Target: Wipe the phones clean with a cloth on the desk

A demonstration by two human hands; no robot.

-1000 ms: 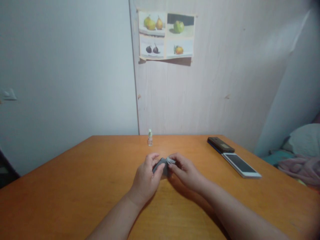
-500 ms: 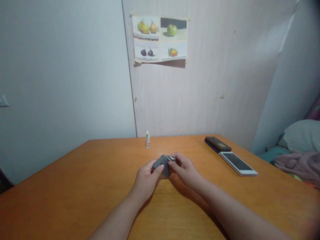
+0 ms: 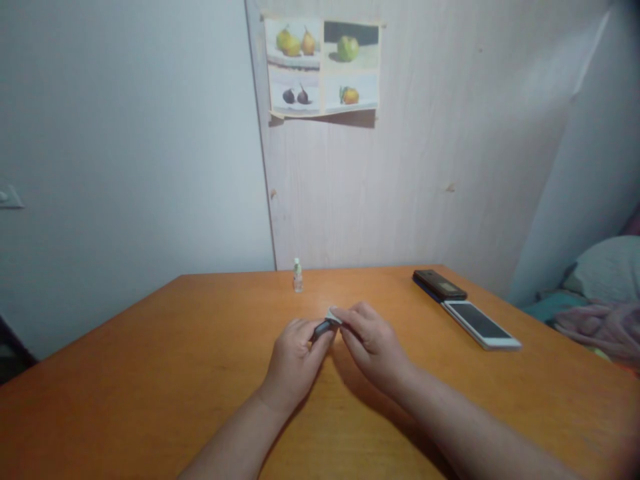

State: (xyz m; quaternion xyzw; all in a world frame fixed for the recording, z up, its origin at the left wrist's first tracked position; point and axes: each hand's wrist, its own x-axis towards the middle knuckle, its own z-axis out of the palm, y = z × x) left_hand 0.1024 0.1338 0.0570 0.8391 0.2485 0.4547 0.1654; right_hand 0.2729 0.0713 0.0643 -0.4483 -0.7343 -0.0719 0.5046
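Wooden counter (image 3: 125, 387) | left hand (image 3: 290, 360), just left of counter's middle, fingers gripping dark slab (image 3: 321, 330) | right hand (image 3: 375, 340), just right of counter's middle, fingers pinching pale piece (image 3: 332, 315) | dark slab, at counter's middle: probably light, stiff, slick; hold by side edges | pale piece, at counter's middle: looks soft, cloth-like; pinch a fold

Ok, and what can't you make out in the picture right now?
All in the head view:
Dark device: most of it is hidden by the left hand.
Pale piece: partly covered by the right hand; material unclear.
Small bottle: its label is too small and blurred to read.
Wall fitting: cut off by the left edge.
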